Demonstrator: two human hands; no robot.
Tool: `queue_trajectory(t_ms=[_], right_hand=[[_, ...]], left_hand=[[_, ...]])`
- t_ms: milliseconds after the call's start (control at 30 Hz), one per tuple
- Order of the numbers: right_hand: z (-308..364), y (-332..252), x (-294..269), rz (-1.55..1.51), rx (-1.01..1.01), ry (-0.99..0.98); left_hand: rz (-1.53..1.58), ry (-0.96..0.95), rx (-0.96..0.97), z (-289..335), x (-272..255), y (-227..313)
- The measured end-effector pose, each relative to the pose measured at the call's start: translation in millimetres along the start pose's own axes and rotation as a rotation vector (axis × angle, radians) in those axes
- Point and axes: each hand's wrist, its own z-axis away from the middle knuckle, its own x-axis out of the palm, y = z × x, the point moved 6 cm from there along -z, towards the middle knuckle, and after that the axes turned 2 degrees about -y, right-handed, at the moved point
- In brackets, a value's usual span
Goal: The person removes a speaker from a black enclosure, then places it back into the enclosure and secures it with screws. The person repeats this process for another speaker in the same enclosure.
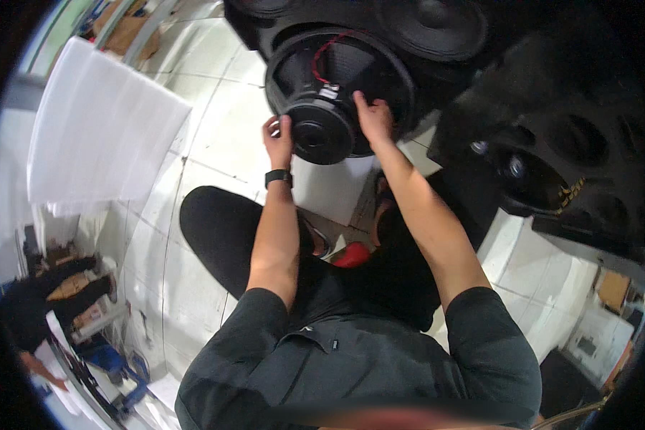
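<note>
A large black loudspeaker driver is in front of me, its round magnet toward me and a red wire at its terminal. My left hand is curled at the left edge of the magnet, thumb and fingers gripping it. On the other side my right hand grips the driver's frame beside the magnet, with its thumb pointing away from me. Part of the right fingers is hidden behind the hand. The driver's far rim lies against a black speaker cabinet.
Another black cabinet with round openings stands at the right, with a yellow-black wire. White foam sheets stand on the tiled floor at the left. Something red lies between my feet. Another person's dark-clothed legs show at the far left.
</note>
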Motion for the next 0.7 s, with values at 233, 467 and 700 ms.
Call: queue_trajectory(t_ms=[233,467,700], right_hand=[[22.4,-25.6,-11.0,0.171,0.127,-0.407],[46.3,-38.4,-8.7,0.125,0.07,-0.523],[69.2,-43.0,-2.7,0.091,-0.251,-0.375]], left_hand=[[-0.063,-0.013,-0.097,15.7,4.3,-8.0],[0.068,-0.016,-0.236,35.5,-7.1,-28.2],[-0.046,0.078,-0.337,70.1,-22.6,-51.5]])
